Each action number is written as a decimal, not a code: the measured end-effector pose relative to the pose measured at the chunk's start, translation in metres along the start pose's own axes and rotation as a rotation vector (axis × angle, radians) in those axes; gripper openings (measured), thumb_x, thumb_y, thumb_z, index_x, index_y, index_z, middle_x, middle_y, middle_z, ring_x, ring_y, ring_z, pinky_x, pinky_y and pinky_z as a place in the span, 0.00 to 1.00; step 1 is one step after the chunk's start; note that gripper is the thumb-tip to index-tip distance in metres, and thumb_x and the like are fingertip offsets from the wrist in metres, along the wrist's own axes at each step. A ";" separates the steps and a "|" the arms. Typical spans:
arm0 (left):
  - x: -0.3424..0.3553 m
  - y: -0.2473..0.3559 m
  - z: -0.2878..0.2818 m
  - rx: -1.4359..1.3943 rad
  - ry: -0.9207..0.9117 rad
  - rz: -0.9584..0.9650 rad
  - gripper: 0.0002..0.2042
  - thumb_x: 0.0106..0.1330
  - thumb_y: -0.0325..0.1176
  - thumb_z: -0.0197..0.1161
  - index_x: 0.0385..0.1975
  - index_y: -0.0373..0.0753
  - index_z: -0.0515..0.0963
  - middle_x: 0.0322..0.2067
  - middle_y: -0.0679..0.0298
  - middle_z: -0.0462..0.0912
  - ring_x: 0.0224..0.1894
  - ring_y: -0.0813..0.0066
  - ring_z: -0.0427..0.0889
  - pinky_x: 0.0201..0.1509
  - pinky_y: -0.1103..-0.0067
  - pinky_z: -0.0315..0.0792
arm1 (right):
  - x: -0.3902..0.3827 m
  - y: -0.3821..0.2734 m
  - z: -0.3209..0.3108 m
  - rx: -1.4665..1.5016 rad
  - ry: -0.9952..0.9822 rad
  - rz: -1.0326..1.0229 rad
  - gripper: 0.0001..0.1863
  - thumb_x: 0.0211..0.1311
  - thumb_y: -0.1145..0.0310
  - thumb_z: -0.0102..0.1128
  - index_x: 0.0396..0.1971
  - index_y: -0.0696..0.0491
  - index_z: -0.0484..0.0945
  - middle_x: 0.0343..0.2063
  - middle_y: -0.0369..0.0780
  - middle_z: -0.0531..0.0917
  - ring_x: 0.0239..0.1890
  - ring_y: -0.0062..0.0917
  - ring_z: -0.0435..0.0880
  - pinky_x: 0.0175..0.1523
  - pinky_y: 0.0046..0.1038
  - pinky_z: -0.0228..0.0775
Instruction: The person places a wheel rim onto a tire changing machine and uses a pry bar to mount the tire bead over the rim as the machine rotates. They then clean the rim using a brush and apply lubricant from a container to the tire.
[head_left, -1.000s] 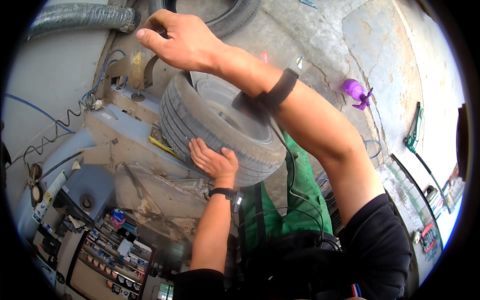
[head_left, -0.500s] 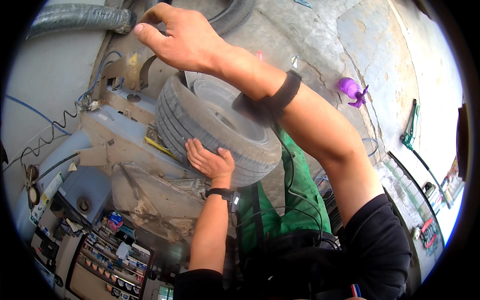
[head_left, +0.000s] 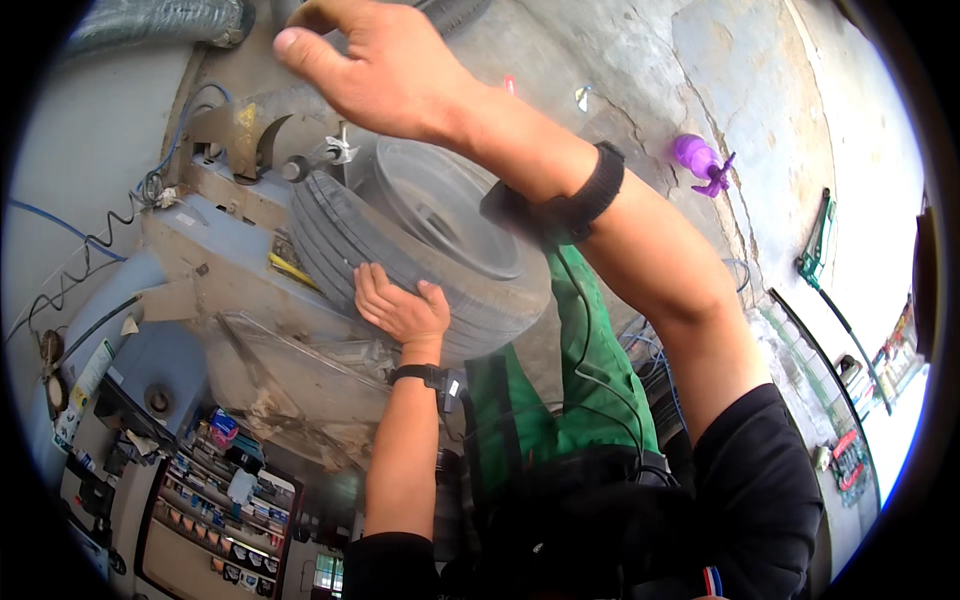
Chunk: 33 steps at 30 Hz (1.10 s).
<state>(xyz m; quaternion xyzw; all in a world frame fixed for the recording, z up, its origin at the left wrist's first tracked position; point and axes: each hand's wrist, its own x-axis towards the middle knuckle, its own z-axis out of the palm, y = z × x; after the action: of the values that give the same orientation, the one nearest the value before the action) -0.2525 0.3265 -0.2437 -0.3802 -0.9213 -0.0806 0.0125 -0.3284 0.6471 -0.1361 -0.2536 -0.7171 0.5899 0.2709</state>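
A wheel with a grey, dusty tyre (head_left: 335,235) stands upright, tilted in view, at the side of a blue-grey workshop machine (head_left: 215,240). Its metal rim (head_left: 445,215) looks blurred. My left hand (head_left: 402,308) rests on the tread with its fingers stretched out and the thumb apart. My right hand (head_left: 385,65) is raised beyond the wheel, its thumb stretched away from the loosely bent fingers. I see nothing in it, though the top edge cuts off part of the hand. Near its wrist, a metal rod with a round dark end (head_left: 296,168) shows beside the tyre.
A purple bottle (head_left: 697,152) stands on the cracked concrete floor to the right, with a green long-handled jack (head_left: 818,240) farther over. Another tyre (head_left: 455,14) lies at the top. Shelves of small goods (head_left: 225,525) are at lower left. Blue hoses (head_left: 75,222) run along the wall.
The whole view has shifted a little. My right hand sits slightly higher in it, and the round-ended rod beside the tyre now shows. The left hand stays on the tread.
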 end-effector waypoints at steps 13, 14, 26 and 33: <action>-0.001 -0.002 -0.002 0.043 0.026 -0.011 0.30 0.67 0.42 0.49 0.63 0.25 0.66 0.65 0.41 0.68 0.69 0.43 0.66 0.71 0.54 0.57 | -0.102 0.067 -0.049 -0.008 -0.005 0.375 0.23 0.70 0.51 0.57 0.47 0.58 0.83 0.39 0.52 0.88 0.45 0.44 0.87 0.54 0.37 0.77; -0.003 -0.003 -0.004 0.049 0.033 -0.009 0.30 0.66 0.41 0.49 0.63 0.25 0.66 0.65 0.41 0.68 0.69 0.43 0.66 0.71 0.54 0.57 | -0.116 0.074 -0.054 -0.008 0.012 0.419 0.23 0.70 0.52 0.58 0.47 0.58 0.83 0.39 0.51 0.88 0.44 0.43 0.88 0.53 0.36 0.77; 0.000 -0.002 0.005 0.060 0.001 0.019 0.30 0.67 0.41 0.49 0.64 0.27 0.66 0.66 0.42 0.67 0.69 0.43 0.66 0.72 0.54 0.57 | -0.286 0.167 -0.109 0.112 0.437 0.965 0.17 0.72 0.62 0.55 0.41 0.62 0.83 0.36 0.43 0.90 0.42 0.26 0.89 0.51 0.28 0.78; 0.000 -0.002 0.005 0.071 0.002 0.029 0.30 0.65 0.40 0.50 0.64 0.26 0.66 0.65 0.42 0.67 0.70 0.43 0.65 0.73 0.54 0.56 | -0.344 0.184 -0.087 0.259 0.504 1.108 0.14 0.74 0.65 0.54 0.39 0.61 0.81 0.33 0.41 0.88 0.34 0.23 0.87 0.44 0.26 0.79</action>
<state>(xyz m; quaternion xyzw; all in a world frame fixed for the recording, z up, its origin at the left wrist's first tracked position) -0.2538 0.3257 -0.2485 -0.3928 -0.9179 -0.0482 0.0278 -0.0114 0.5063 -0.3338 -0.6846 -0.3157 0.6470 0.1142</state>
